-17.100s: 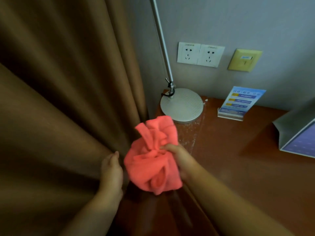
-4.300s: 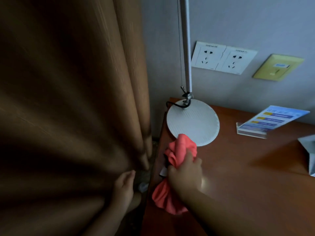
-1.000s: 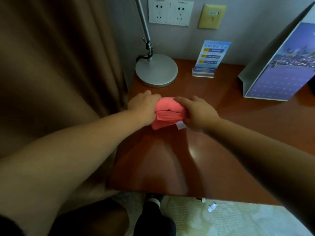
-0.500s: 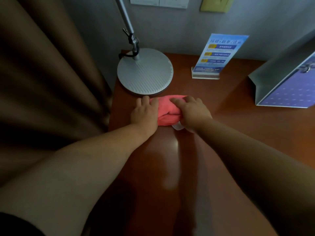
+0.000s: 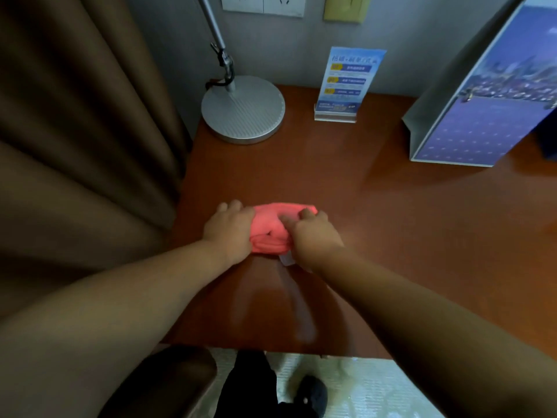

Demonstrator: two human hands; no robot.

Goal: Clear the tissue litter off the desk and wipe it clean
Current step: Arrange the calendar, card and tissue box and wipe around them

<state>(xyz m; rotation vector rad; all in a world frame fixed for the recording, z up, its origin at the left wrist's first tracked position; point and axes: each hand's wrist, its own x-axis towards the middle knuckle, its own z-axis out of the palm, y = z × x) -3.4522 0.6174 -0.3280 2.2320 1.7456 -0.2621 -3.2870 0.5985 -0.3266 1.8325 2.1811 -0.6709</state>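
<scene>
Gripping a bunched pink cloth (image 5: 271, 224) from both ends, the left hand (image 5: 230, 233) curls its fingers over the cloth's left side and the right hand (image 5: 313, 236) pinches its right side with bent fingers; the cloth lies on the counter (image 5: 407, 236), near the left edge and about midway between the front edge and the wall. A small white tag (image 5: 286, 259) pokes out from under the cloth beside the right wrist. Its print, if any, is too small to read. At the rear stands a clear sign holder (image 5: 334, 116) with a blue card (image 5: 349, 76) bearing a heading in Chinese characters and three rows with yellow labels, all too blurred to read. Left of it sits the round ribbed lamp base (image 5: 243, 111), with a slanted metal pole (image 5: 212, 22) rising from it and a black cable (image 5: 215, 84) looped at its foot. At far right stands a grey-sided printed stand (image 5: 482, 116) showing a night skyline above a purple dotted grid. The counter is glossy reddish-brown wood that reflects both forearms. On the grey wall are two white sockets (image 5: 262, 4) and a yellowish plate (image 5: 343, 7). Brown curtain (image 5: 75, 131) folds hang against the counter's left edge. Below the front edge show a brown chair part (image 5: 168, 384), a black shoe (image 5: 310, 393) and pale patterned floor (image 5: 361, 387).
</scene>
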